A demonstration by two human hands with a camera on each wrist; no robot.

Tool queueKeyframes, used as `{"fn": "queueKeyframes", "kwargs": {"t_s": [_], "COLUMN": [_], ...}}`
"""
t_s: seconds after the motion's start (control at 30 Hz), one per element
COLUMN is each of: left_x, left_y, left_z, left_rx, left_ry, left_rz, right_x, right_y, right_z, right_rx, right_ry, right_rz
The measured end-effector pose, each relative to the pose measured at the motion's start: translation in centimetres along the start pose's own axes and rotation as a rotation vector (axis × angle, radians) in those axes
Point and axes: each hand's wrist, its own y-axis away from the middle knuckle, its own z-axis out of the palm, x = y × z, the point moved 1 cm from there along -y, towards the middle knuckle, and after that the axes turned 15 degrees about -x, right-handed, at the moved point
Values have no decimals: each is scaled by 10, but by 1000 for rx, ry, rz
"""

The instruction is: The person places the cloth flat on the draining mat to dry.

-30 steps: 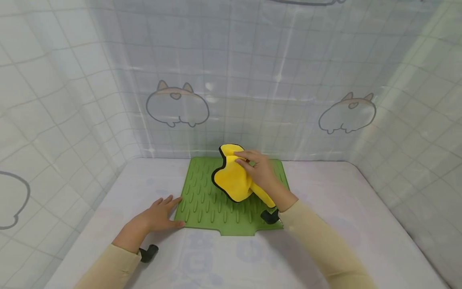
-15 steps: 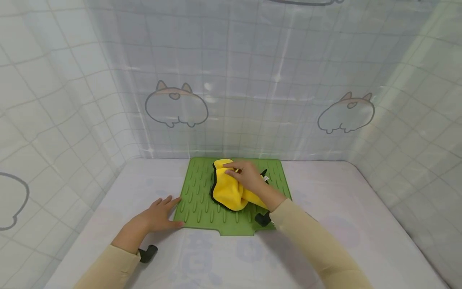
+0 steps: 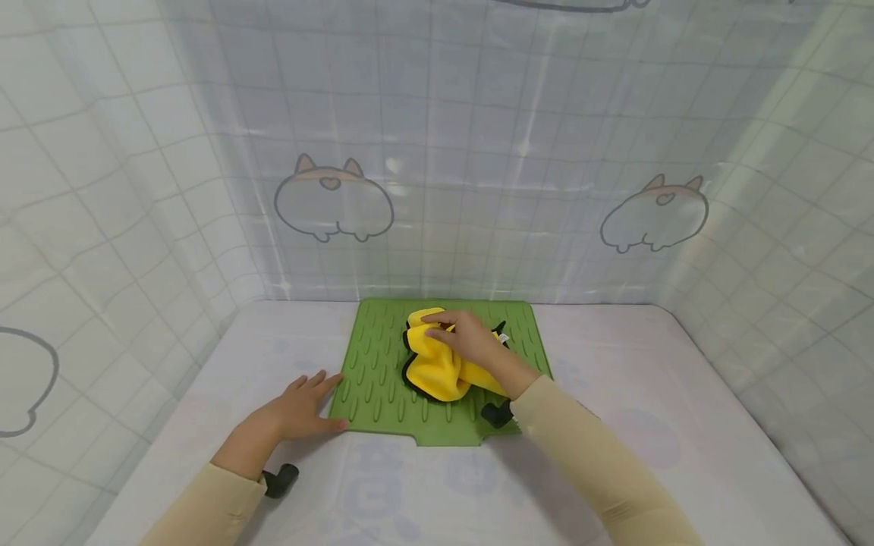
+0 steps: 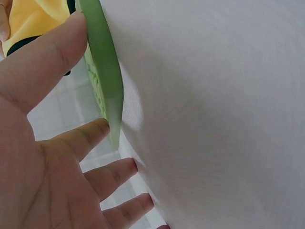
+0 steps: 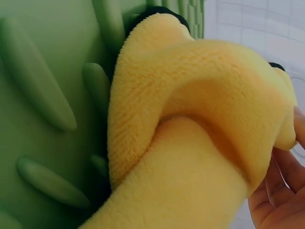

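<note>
A yellow plush cloth with black edging lies bunched in folds over the green ridged mat. My right hand pinches the cloth near its top between thumb and fingers. Folds of the cloth fill most of the right wrist view, with the mat's ridges close beside them. My left hand rests with fingers spread at the mat's left edge. In the left wrist view its thumb and forefinger touch the mat's side, while the other fingertips reach the white surface.
The mat lies on a pale patterned tabletop. White grid-patterned curtain walls with cartoon animal drawings rise at the back and both sides. Black wrist mounts show below each hand.
My right hand has come down and slightly left with the cloth, which now lies more crumpled on the mat. The left hand has stayed in place.
</note>
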Motion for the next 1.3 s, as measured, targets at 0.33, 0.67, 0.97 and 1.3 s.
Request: {"fn": "queueKeyframes", "kwargs": {"t_s": [0.33,0.67,0.97,1.3], "left_x": [4,3,5,5], "left_y": [2,0,1,-2], "left_z": [-2,-2,-3,-4], "left_rx": [-5,-3,-3,-10], "left_ry": [-6,-9,-6,24], "left_rz": [1,-6,-14,-33], "right_x": [2,14,19,35], "right_y": [20,52,80,102], "right_z": [-13,-33,-41,-41], "right_rx": [90,129,156,199], "right_ry": [-36,-72,-14,-15], "right_rz": [-40,-96,-8,28]}}
